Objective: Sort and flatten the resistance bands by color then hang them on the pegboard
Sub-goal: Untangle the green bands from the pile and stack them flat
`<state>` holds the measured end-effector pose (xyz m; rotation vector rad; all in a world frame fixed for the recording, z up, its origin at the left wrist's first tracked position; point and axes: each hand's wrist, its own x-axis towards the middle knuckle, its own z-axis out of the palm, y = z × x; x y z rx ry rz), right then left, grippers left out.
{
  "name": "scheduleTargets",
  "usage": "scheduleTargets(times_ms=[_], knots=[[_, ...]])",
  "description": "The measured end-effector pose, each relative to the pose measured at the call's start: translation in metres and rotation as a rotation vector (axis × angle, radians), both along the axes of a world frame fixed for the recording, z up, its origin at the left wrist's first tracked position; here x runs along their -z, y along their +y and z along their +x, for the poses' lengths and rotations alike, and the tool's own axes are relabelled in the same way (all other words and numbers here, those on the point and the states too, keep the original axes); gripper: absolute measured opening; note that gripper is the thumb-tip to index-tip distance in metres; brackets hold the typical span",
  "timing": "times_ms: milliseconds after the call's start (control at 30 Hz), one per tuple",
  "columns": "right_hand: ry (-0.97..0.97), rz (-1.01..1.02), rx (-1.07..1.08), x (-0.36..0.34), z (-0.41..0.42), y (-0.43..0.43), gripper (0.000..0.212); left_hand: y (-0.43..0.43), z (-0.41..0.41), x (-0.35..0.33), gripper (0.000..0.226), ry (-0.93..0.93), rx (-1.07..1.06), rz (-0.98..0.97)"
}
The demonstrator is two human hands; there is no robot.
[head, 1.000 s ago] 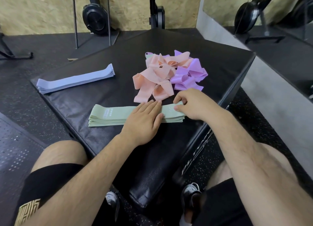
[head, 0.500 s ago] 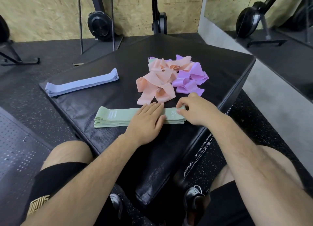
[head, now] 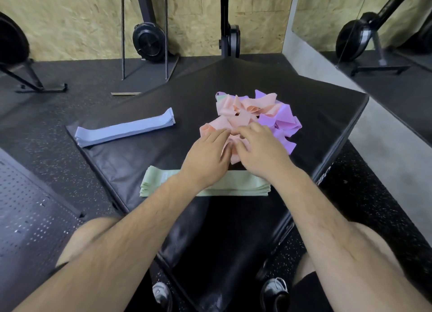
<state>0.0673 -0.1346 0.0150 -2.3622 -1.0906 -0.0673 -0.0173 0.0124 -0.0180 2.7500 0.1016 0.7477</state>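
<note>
— Where does the person have the bands?

— All on the counter, a black padded block turned corner-on to the person. The blue stack lies flat at 9 o'clock and the green stack lies flat at 6 o'clock, nearest the person, with both forearms crossing above it. Between 12 and 2 o'clock sits a loose tangle: the peach bands on its 9 o'clock side, the purple bands on its 3 o'clock side, touching and partly overlapping.

— And the hands?

— Both are at the 6 o'clock edge of the tangle. The right hand has its fingers curled down into the peach bands, grasping a fold. The left hand lies just beside it, fingers fairly straight with their tips on a peach loop; the thumb is hidden and the frame is blurred, so it cannot be told whether that hand grips.

— What of the room?

— The floor is black speckled rubber. The wall at 12 o'clock is pale chipboard, and two black machines stand against it, one with a round housing. A mirror runs along the 2 o'clock side above a grey ledge. At 8 o'clock a black perforated panel lies on the floor beside the counter. The person's shoes show at 6 o'clock.
</note>
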Motion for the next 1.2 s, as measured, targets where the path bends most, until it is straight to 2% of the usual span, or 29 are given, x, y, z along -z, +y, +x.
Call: scheduleTargets(times_ms=[167,300,400,567,633,767,867,900,1000,1033,1133,1200], knots=[[0.008,0.056,0.007,-0.010,0.038,0.045,0.034,0.043,0.046,-0.019,0.033,0.050,-0.034,-0.013],[-0.029,-0.058,0.010,-0.014,0.089,0.088,0.035,0.088,0.101,-0.033,0.025,0.187,-0.118,-0.016],[-0.047,-0.144,0.020,-0.004,0.128,0.124,0.038,0.123,0.148,-0.031,0.034,0.281,-0.193,-0.103],[0.079,-0.341,0.026,0.031,0.176,0.158,0.059,0.158,0.212,-0.011,0.025,0.397,-0.246,-0.255],[0.060,-0.375,0.045,0.048,0.183,0.161,0.059,0.168,0.228,-0.002,0.027,0.379,-0.317,-0.360],[0.037,-0.296,0.069,0.062,0.187,0.162,0.057,0.175,0.247,0.010,0.044,0.272,-0.367,-0.539],[0.054,-0.237,0.057,0.059,0.187,0.161,0.060,0.167,0.250,0.009,0.031,0.221,-0.343,-0.695],[0.058,-0.217,0.056,0.057,0.186,0.160,0.059,0.164,0.249,0.007,0.033,0.210,-0.333,-0.736],[0.060,-0.191,0.083,0.049,0.183,0.155,0.051,0.158,0.241,-0.001,0.055,0.149,-0.346,-0.731],[0.055,-0.184,0.093,0.044,0.181,0.153,0.049,0.157,0.238,-0.005,0.053,0.124,-0.366,-0.717],[0.030,-0.185,0.086,0.030,0.174,0.146,0.044,0.151,0.228,-0.021,0.017,0.078,-0.413,-0.719],[0.010,-0.143,0.084,0.021,0.168,0.145,0.042,0.145,0.221,-0.031,0.015,0.044,-0.363,-0.729]])
